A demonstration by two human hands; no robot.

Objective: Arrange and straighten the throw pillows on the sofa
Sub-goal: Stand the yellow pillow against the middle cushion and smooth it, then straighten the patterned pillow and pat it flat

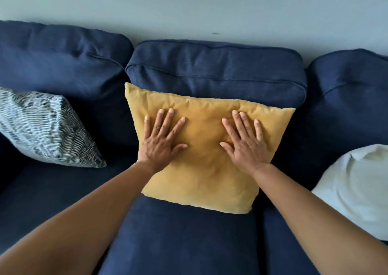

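Observation:
A mustard-yellow throw pillow (204, 176) leans against the middle back cushion of a navy blue sofa (216, 73). My left hand (161, 140) lies flat on the pillow's left half with fingers spread. My right hand (244, 141) lies flat on its right half, fingers also spread. Neither hand grips anything. A black-and-white patterned pillow (46, 128) rests tilted against the left back cushion. A pale, light-coloured pillow (354, 188) sits on the right seat, cut off by the frame edge.
The sofa stands against a plain pale wall (189, 6). The middle seat cushion (182, 239) shows in front of the yellow pillow, between my forearms.

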